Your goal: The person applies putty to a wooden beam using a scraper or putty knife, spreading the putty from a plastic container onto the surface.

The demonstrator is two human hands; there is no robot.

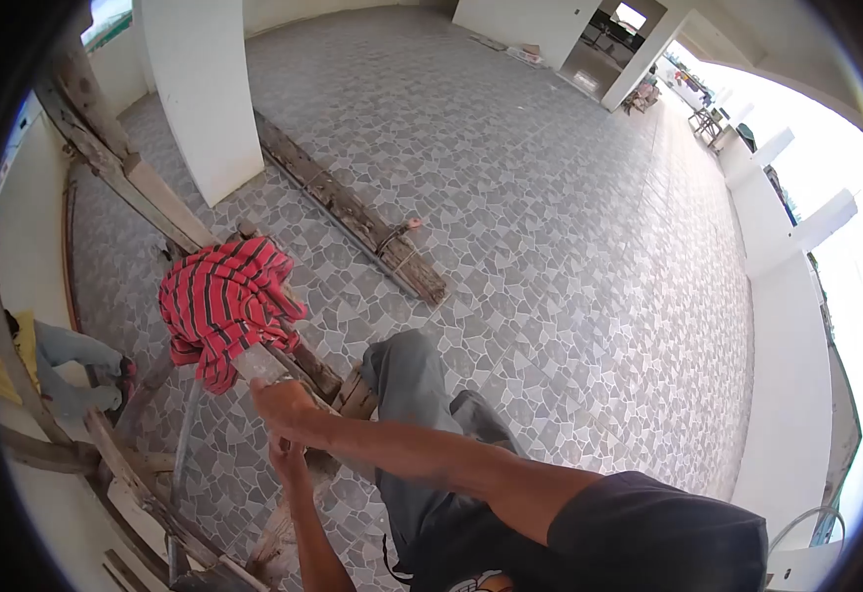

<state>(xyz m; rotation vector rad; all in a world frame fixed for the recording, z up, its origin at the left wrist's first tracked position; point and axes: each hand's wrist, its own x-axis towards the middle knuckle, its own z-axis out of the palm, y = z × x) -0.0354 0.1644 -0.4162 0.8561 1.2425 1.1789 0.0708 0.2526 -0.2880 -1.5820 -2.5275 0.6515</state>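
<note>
My right hand (pixel 288 407) reaches in from the right and is closed at the near end of a pale, translucent object (pixel 259 365); what exactly it grips is too small to tell. Just below it, my left hand (pixel 288 456) has its fingers curled, and what they hold is hidden. Both hands are above rough wooden beams (pixel 313 370). A red cloth with dark stripes (pixel 224 301) lies bunched over the wood, just beyond the pale object. My bent leg in grey trousers (pixel 407 385) is right of the hands.
A long timber (pixel 353 217) lies on the grey stone-patterned floor (pixel 570 296), near a white pillar (pixel 200 99). Wooden poles (pixel 106 158) rise at the left. Beyond them is another person in grey trousers (pixel 71 365). A low white wall (pixel 787 355) runs along the right.
</note>
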